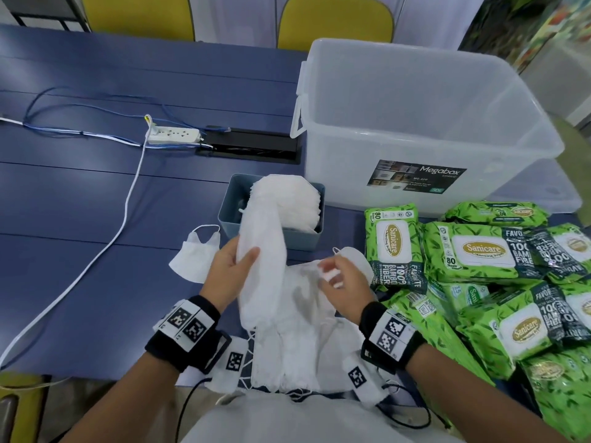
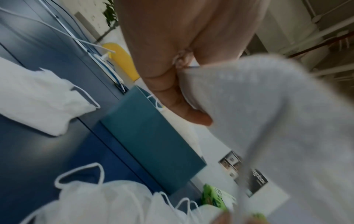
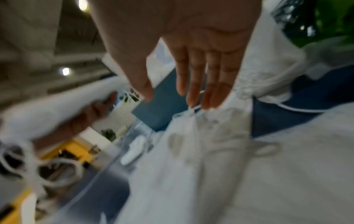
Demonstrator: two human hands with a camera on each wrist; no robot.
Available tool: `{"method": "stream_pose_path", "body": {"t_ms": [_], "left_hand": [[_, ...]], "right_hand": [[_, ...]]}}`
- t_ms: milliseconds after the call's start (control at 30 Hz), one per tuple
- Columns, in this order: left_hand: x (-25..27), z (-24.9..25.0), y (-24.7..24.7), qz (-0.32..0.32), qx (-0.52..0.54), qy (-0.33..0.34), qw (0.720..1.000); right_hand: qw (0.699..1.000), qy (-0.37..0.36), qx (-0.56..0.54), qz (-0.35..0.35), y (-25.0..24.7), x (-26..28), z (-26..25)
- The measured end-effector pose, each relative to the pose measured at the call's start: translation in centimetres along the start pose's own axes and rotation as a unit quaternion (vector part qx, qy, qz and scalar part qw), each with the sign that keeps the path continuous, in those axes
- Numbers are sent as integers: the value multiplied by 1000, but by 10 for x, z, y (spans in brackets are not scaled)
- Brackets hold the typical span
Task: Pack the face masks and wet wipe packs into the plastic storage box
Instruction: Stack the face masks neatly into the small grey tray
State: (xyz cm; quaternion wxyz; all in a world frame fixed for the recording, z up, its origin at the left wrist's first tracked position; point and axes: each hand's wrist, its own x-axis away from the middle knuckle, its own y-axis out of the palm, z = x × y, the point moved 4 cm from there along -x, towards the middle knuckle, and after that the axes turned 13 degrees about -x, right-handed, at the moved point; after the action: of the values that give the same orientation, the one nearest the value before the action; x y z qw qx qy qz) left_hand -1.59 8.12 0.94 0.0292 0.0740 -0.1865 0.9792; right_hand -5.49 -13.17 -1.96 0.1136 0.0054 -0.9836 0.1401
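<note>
My left hand (image 1: 232, 266) grips a thick stack of white face masks (image 1: 260, 270) above the table's near edge; the left wrist view shows my thumb (image 2: 172, 94) pressed along the stack (image 2: 268, 121). My right hand (image 1: 339, 279) hovers with straight fingers (image 3: 201, 75) over a loose pile of masks (image 1: 300, 314), fingertips at an ear loop, holding nothing. The clear plastic storage box (image 1: 339, 145) stands at the back right and looks empty. Green wet wipe packs (image 1: 479, 251) lie heaped to the right.
A small blue-grey bin (image 1: 230, 215) with more masks stands in front of the box. One mask (image 1: 195, 254) lies left of my hands. A power strip (image 1: 174, 135), its white cable and a black cable hatch (image 1: 249, 148) sit further back. Yellow chairs stand behind the table.
</note>
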Motion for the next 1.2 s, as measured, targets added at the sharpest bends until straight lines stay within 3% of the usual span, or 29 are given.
{"method": "stream_pose_path", "body": {"t_ms": [33,100,133,200,333,467,600,700,800,900,967,1033,1100,1200], "left_hand": [[-2,-4,-8,9,0,14,1000],[-4,-10,-23,15,19,42,999],[-3,-11,-29,17,18,52,998],[-2,-13,-37,33,-12,64,997],[4,-15,-45,44,-55,55,996],[7,-24,-50,48,-38,33,998],[7,-26,-50,47,-27,25,998],[9,-21,-39,12,-29,14,999],[14,-11,-16,-65,-34,13,997],[17,-1,4,-103,33,-44,993],[19,9,12,-110,149,-80,979],[20,15,13,-116,189,-71,973],[23,17,11,-113,130,-44,984],[20,10,2,-58,20,-3,998]], "right_hand": [[993,72,85,-39,2,-2,12],[950,162,233,-131,11,-1,34],[932,169,281,-154,16,-1,40],[928,149,304,-156,24,-1,44],[972,104,169,-124,22,-10,46],[997,53,61,-21,-8,-22,34],[996,-11,76,43,-41,-26,12],[996,-68,-35,48,-52,-17,-17],[971,-195,-135,1,-42,8,-63],[958,-265,-102,-45,-12,26,-81],[962,-253,-90,-59,8,29,-75],[969,-234,-70,-41,21,26,-64],[974,-221,-43,-31,27,23,-56],[972,-225,23,-68,31,20,-48]]}}
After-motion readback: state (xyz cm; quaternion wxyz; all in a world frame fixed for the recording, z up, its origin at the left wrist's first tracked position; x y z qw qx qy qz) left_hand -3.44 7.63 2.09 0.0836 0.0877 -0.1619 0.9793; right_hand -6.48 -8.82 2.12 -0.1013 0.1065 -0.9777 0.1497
